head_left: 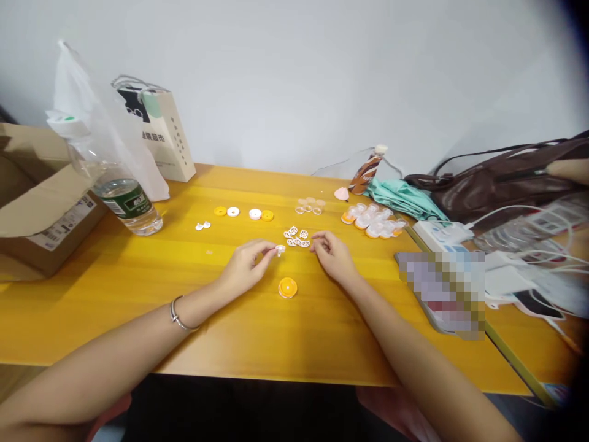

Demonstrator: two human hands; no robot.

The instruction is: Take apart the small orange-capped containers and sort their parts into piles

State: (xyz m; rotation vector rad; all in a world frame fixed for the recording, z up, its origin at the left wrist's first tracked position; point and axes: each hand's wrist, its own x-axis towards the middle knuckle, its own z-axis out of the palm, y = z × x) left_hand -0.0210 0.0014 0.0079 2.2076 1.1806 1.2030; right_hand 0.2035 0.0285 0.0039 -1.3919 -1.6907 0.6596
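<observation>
My left hand (246, 265) pinches a small white plastic piece (280, 248) between thumb and fingertips. My right hand (335, 258) is beside a loose pile of white wheel-shaped plastic parts (298, 238), its fingers loosely bent and a little apart; I see nothing in it. Between my forearms lies a round orange-and-white part (288, 287) with a pale centre. Farther back are orange discs (267, 215), white discs (233, 212) and a group of clear round caps (310, 206). Small white pieces (202, 226) lie to the left.
Clear-topped orange-and-white pieces (373, 220) are clustered on the right, near a phone (427, 294), a power strip (444, 236), a teal cloth item (402, 197) and a drink bottle (367, 172). On the left stand a water bottle (124, 199), a cardboard box (41, 209) and a paper bag (168, 135).
</observation>
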